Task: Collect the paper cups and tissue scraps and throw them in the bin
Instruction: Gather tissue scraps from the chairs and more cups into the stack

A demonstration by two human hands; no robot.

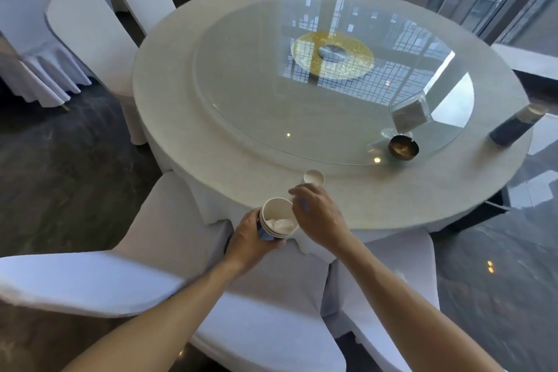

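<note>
My left hand (250, 243) grips a stack of nested white paper cups (279, 217) at the near edge of the round table (187, 118). Crumpled white tissue (282, 224) lies inside the top cup. My right hand (317, 214) hovers just right of the stack, fingers curled near its rim; whether it holds anything is hidden. One more white paper cup (314, 177) stands on the tablecloth just beyond my right hand.
A glass turntable (271, 93) covers the table's middle, carrying a clear napkin holder (410, 113) and a dark ashtray (403, 145). A dark cylinder (516, 125) stands at the right edge. White-covered chairs (87, 36) ring the table, one (99, 281) right below my arms.
</note>
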